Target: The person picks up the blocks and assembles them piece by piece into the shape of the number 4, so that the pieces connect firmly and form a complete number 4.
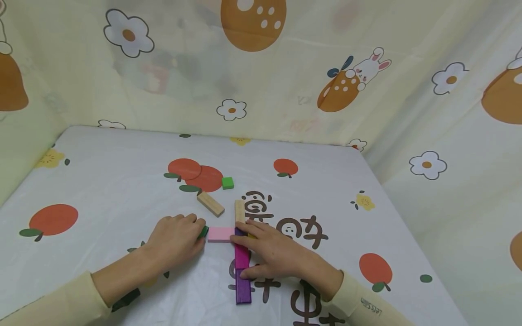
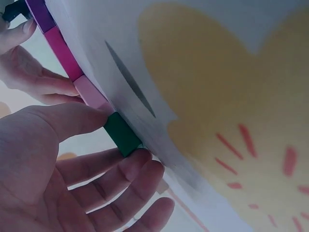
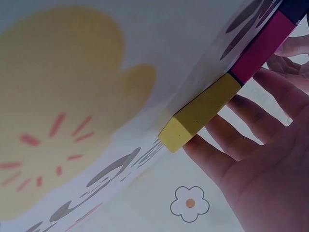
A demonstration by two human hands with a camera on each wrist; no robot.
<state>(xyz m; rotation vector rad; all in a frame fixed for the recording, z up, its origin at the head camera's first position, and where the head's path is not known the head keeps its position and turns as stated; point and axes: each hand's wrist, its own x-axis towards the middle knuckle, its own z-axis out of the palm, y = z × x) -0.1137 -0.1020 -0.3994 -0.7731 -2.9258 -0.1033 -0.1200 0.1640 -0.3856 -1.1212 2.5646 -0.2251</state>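
Note:
On the table, a magenta block (image 1: pixel 242 259) lies in a line with a purple block (image 1: pixel 243 290) on the near side and a natural wooden block (image 1: pixel 239 210) on the far side. A pale pink block (image 1: pixel 220 234) juts left from this line. My left hand (image 1: pixel 176 236) pinches a dark green block (image 2: pixel 122 135) between thumb and fingers, at the pink block's left end. My right hand (image 1: pixel 281 251) rests with spread fingers over the line, its thumb at the purple block. A yellow block (image 3: pixel 200 118) lies beside those fingers, mostly hidden in the head view.
Beyond the left hand lie a loose wooden block (image 1: pixel 210 203) and a small bright green block (image 1: pixel 228 183). A white printed cloth (image 1: pixel 122 181) covers the table. Patterned curtains (image 1: pixel 183 90) stand behind it and at both sides.

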